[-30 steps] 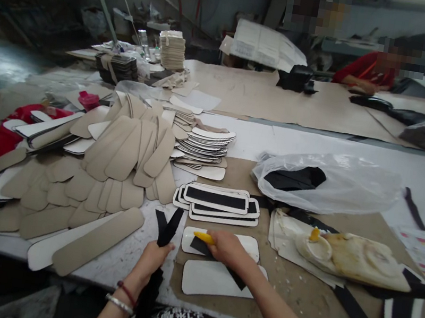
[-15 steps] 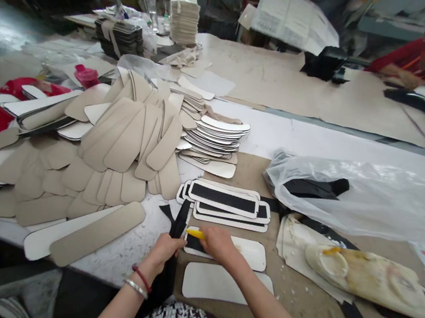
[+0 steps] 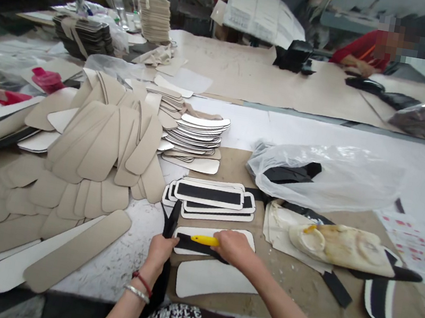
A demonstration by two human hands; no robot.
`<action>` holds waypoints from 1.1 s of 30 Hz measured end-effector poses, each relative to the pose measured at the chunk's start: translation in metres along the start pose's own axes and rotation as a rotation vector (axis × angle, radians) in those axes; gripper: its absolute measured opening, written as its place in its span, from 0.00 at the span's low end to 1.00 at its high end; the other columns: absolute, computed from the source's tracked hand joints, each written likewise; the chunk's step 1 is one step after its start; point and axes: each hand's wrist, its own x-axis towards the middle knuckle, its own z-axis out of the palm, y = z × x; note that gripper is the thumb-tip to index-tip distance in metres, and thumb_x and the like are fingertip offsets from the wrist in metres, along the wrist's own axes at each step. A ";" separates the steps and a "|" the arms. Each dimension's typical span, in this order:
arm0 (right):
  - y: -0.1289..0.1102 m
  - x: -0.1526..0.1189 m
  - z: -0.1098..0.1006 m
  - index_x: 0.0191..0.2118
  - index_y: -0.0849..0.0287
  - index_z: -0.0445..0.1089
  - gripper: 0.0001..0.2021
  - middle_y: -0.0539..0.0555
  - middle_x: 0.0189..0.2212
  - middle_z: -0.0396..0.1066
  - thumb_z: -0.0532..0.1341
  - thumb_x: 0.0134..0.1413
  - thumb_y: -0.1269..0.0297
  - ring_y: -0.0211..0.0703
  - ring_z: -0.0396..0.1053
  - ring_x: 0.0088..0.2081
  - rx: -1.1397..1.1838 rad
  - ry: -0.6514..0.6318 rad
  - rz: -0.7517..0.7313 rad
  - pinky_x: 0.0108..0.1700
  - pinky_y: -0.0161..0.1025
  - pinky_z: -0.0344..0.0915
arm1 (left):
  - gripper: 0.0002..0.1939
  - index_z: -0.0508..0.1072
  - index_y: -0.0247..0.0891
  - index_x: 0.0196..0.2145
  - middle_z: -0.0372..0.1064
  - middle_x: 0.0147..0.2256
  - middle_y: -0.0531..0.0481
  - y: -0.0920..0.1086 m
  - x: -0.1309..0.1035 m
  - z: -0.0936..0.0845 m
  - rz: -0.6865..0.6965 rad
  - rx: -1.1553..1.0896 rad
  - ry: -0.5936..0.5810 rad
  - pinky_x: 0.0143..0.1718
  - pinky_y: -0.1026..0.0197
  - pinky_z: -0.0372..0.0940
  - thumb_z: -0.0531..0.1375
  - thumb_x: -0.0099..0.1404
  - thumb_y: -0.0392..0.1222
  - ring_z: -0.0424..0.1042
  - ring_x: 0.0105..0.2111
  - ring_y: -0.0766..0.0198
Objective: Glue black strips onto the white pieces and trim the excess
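A white rounded panel [image 3: 245, 237] lies in front of me with a black strip [image 3: 198, 247] along it. My right hand [image 3: 233, 248] is closed round a yellow-handled tool [image 3: 204, 240] above the strip. At the panel's left end, my left hand [image 3: 162, 248] is closed on black strip material [image 3: 172, 218], which hangs down towards my lap. Nearest me is a plain white panel [image 3: 213, 281], partly under my right forearm. Just beyond, several white panels with black strips [image 3: 209, 195] are stacked.
Heaps of beige panels [image 3: 99, 135] cover the left, beside a stack of white-edged panels [image 3: 196, 135]. To the right are a clear plastic bag [image 3: 337, 184], a stained yellowish block [image 3: 355, 249] and black scraps [image 3: 337, 289]. A person in red [image 3: 359, 50] sits across the table.
My right hand and the yellow tool have moved right along the panel, and more black strip now shows on it. The whole view has shifted to the right.
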 end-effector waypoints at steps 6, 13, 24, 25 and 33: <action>0.053 -0.035 0.004 0.37 0.56 0.69 0.09 0.57 0.36 0.71 0.55 0.51 0.65 0.48 0.68 0.38 0.047 0.095 0.245 0.35 0.38 0.58 | 0.09 0.67 0.34 0.15 0.57 0.09 0.55 0.003 -0.006 -0.001 0.042 0.064 0.000 0.18 0.63 0.53 0.60 0.48 0.41 0.59 0.15 0.65; 0.064 -0.024 0.033 0.39 0.56 0.66 0.09 0.53 0.38 0.68 0.53 0.52 0.66 0.44 0.66 0.41 0.180 0.267 0.400 0.38 0.36 0.57 | 0.19 0.63 0.36 0.07 0.57 0.08 0.51 0.004 -0.006 0.000 0.050 0.220 0.009 0.21 0.60 0.54 0.60 0.48 0.48 0.59 0.15 0.63; 0.078 -0.014 0.054 0.42 0.57 0.66 0.12 0.52 0.39 0.69 0.54 0.54 0.59 0.41 0.65 0.41 0.306 0.292 0.402 0.41 0.34 0.58 | 0.24 0.59 0.39 0.05 0.55 0.08 0.51 0.001 -0.008 0.006 0.084 0.260 0.032 0.23 0.60 0.56 0.59 0.48 0.53 0.59 0.16 0.64; 0.079 -0.014 0.054 0.43 0.57 0.66 0.12 0.52 0.39 0.69 0.54 0.54 0.60 0.41 0.65 0.41 0.313 0.287 0.397 0.41 0.35 0.58 | 0.24 0.59 0.39 0.05 0.55 0.08 0.51 0.001 -0.008 0.006 0.084 0.260 0.035 0.23 0.60 0.56 0.59 0.48 0.53 0.59 0.16 0.64; 0.083 -0.011 0.054 0.42 0.59 0.66 0.13 0.54 0.39 0.69 0.53 0.54 0.60 0.42 0.65 0.42 0.334 0.268 0.369 0.41 0.35 0.57 | 0.21 0.60 0.39 0.07 0.56 0.09 0.52 0.004 -0.010 0.008 0.074 0.249 0.052 0.23 0.61 0.57 0.59 0.49 0.51 0.60 0.16 0.64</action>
